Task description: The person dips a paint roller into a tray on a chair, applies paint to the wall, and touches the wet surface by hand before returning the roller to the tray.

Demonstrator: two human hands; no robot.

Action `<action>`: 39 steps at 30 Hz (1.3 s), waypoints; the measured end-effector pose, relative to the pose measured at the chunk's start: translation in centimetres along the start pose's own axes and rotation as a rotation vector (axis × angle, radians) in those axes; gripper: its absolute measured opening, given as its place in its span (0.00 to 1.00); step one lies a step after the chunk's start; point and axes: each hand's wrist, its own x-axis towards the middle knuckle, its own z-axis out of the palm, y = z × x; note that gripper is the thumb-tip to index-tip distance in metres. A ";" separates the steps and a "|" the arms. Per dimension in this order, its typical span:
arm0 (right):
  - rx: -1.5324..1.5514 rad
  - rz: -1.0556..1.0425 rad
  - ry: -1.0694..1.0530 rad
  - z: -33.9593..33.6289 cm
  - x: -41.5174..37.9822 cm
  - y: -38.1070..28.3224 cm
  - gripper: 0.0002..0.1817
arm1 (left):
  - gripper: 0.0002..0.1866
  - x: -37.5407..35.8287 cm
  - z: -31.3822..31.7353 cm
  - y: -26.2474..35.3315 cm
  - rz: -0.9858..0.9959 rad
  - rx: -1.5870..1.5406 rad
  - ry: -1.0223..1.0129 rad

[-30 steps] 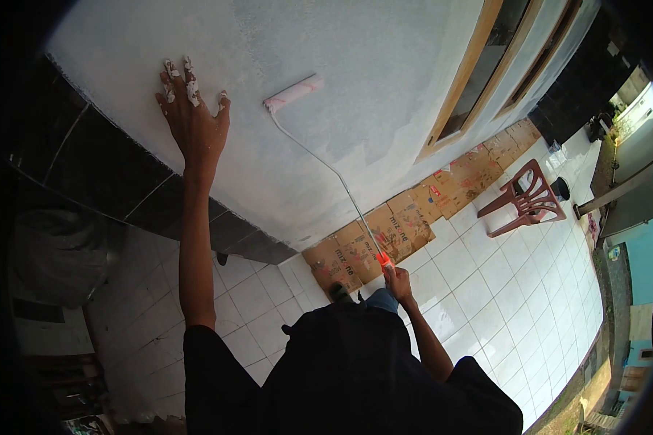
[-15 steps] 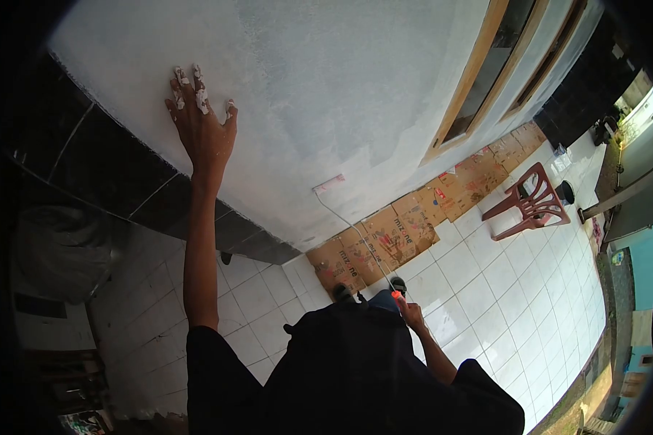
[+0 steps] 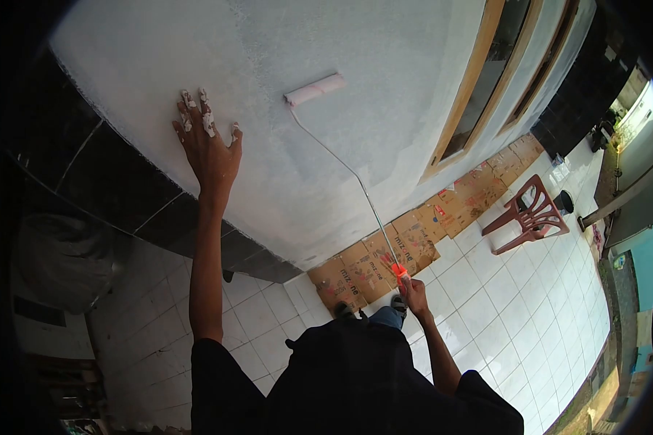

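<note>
My left hand (image 3: 212, 156) lies spread against the white wall (image 3: 159, 65) near its dark tiled edge, with white stuff stuck on its fingertips. Nothing is held in it. Lower right of centre, my right hand (image 3: 415, 296) is wrapped round the orange handle (image 3: 400, 270) of a paint roller. From the handle a long thin metal rod runs up to the pale pink roller head (image 3: 315, 89), which rests on the wall to the right of my left hand.
Flattened cardboard (image 3: 370, 264) covers the floor along the wall's foot. A reddish-brown plastic chair (image 3: 531, 216) stands on white tiles at the right, beside a dark bucket (image 3: 563, 201). Wood-framed windows (image 3: 479, 80) are at the upper right; black tiles (image 3: 116, 170) at the left.
The roller head has moved up the wall and slightly left, and my right hand has risen with the handle. My left hand appears slightly lower and further right, still spread.
</note>
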 end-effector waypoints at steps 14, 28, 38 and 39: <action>0.252 -0.183 -0.107 3.1 2.1 -24.3 0.31 | 0.41 1.3 -0.8 0.8 -0.069 -0.126 0.032; 0.310 -0.234 -0.137 2.9 2.9 -29.9 0.32 | 0.41 9.6 -4.4 -0.4 -0.038 -0.111 0.170; 0.258 -0.365 -0.068 0.8 3.9 -42.8 0.36 | 0.40 10.6 -4.6 -0.4 -0.025 -0.093 0.169; 0.264 -0.367 -0.063 0.8 4.1 -42.6 0.35 | 0.40 10.6 -4.6 -0.4 -0.021 -0.088 0.168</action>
